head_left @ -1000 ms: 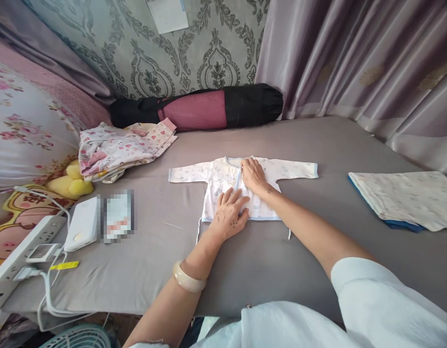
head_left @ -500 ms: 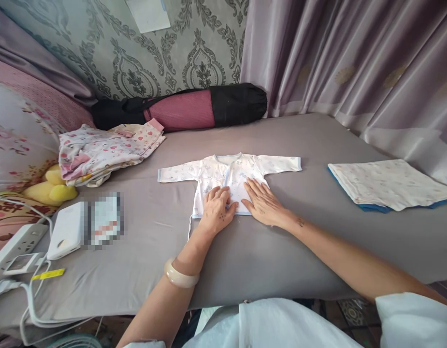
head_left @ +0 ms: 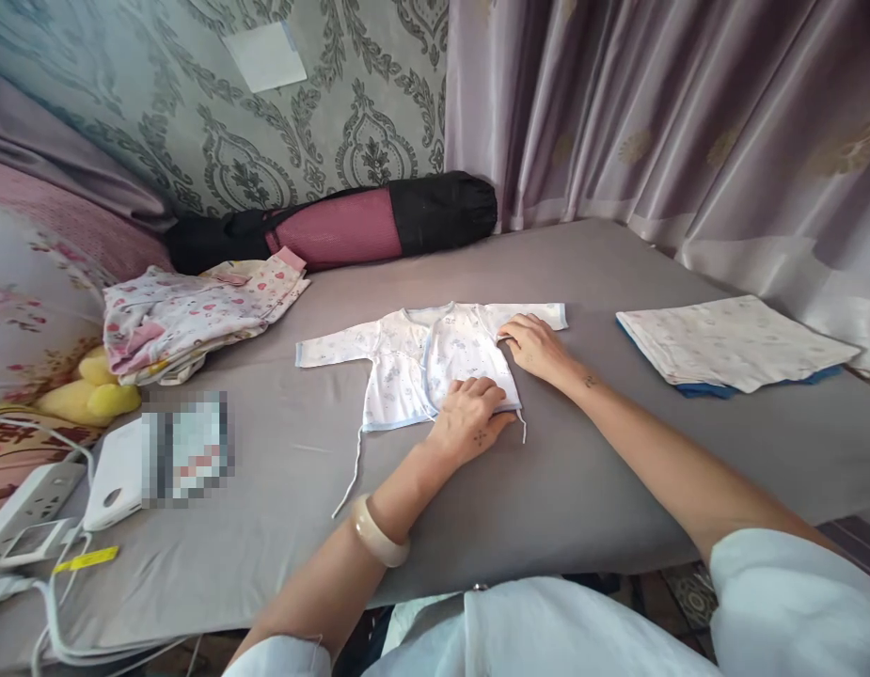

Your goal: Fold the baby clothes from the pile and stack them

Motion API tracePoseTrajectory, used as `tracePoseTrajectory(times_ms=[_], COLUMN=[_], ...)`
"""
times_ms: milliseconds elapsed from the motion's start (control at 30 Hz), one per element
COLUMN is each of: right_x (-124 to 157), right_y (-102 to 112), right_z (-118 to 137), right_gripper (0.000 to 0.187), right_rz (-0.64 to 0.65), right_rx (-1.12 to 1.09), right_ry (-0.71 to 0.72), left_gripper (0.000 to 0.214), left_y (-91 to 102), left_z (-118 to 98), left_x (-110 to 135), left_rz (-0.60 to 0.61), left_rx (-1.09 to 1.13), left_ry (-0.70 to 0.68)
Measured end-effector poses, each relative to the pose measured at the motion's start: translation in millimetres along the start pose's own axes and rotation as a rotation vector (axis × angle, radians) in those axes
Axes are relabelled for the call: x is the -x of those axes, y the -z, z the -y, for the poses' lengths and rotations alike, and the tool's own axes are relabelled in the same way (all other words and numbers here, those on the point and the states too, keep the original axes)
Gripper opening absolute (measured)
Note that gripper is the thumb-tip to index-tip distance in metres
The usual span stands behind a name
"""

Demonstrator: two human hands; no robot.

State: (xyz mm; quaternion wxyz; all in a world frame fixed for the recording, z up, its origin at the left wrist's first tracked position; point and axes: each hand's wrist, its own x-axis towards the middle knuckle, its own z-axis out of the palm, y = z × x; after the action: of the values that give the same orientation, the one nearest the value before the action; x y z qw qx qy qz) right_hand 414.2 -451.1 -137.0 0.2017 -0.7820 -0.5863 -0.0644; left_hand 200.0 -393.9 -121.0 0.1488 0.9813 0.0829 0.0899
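Note:
A small white baby shirt [head_left: 415,362] with blue trim lies spread flat on the grey bed sheet [head_left: 519,489], sleeves out to both sides. My left hand [head_left: 469,418] rests palm down on the shirt's lower hem, fingers slightly curled and together. My right hand [head_left: 537,343] lies at the shirt's right side, by the base of the right sleeve, with its fingertips on the fabric. Whether those fingers pinch the cloth I cannot make out. A thin tie string [head_left: 350,470] trails from the hem toward me.
A folded cloth with a blue edge [head_left: 731,343] lies at the right. A heap of pink patterned baby clothes [head_left: 195,310] and a yellow soft toy [head_left: 88,395] sit at the left, near a power bank [head_left: 117,475], power strip and cables. A rolled mat bag [head_left: 350,226] lies along the wall.
My right hand has moved from the lower hem up to the right sleeve base. My left hand has shifted right along the hem. The shirt's body looks narrower on the right.

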Motion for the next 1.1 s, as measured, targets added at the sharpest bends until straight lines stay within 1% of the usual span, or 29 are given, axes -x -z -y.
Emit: tracePoseTrajectory(times_ms=[67,167,300,400,500,600,633,700,767,833,933,1000,1100], right_x=[-3,-5,-10,-14,-16,-19,-20,-24,-27,-30,-35,-40,-55], right_y=[-3,-2,1,2,3,3,2,-1,-7,-16,-32,-43,-55], right_z=[-3,-4,-11,-17,-13,2,9,26,42,55,68,72,70], right_gripper=[0.028,0.027,0.025,0.026,0.027,0.027,0.028,0.031,0.036,0.039,0.044,0.052,0.061], right_rz=[0.035,0.058,0.064,0.078,0.097,0.117,0.125,0.146,0.174,0.182,0.2,0.264,0.335], right_rx=[0.076,0.169,0.234,0.236,0.248,0.272,0.269,0.224,0.133,0.047,-0.001,0.011,0.049], right_ry=[0.043,0.125,0.23,0.27,0.222,0.084,0.046,0.016,0.043,0.093,0.128,0.079,-0.017], left_gripper=[0.025,0.02,0.025,0.025,0.023,0.024,0.025,0.028,0.028,0.034,0.055,0.062,0.064], left_y=[-3.6,-7.8,-12.1,-12.5,-8.9,-1.8,0.8,5.4,7.5,6.1,-1.7,-8.2,-15.9], left_z=[-9,-15,-16,-15,-14,-13,-11,-5,6,20,35,39,39], left_x=[-9,-16,-20,-21,-20,-17,-16,-13,-9,-3,7,13,18], left_rz=[0.044,0.069,0.076,0.091,0.096,0.122,0.121,0.078,-0.005,-0.055,-0.033,-0.012,-0.003], left_rx=[-0.022,-0.058,-0.114,-0.068,0.032,0.105,0.113,0.076,-0.026,-0.131,-0.195,-0.212,-0.249], left_ry=[-0.006,-0.006,-0.057,-0.011,0.048,0.016,0.025,0.099,0.198,0.276,0.35,0.364,0.358])
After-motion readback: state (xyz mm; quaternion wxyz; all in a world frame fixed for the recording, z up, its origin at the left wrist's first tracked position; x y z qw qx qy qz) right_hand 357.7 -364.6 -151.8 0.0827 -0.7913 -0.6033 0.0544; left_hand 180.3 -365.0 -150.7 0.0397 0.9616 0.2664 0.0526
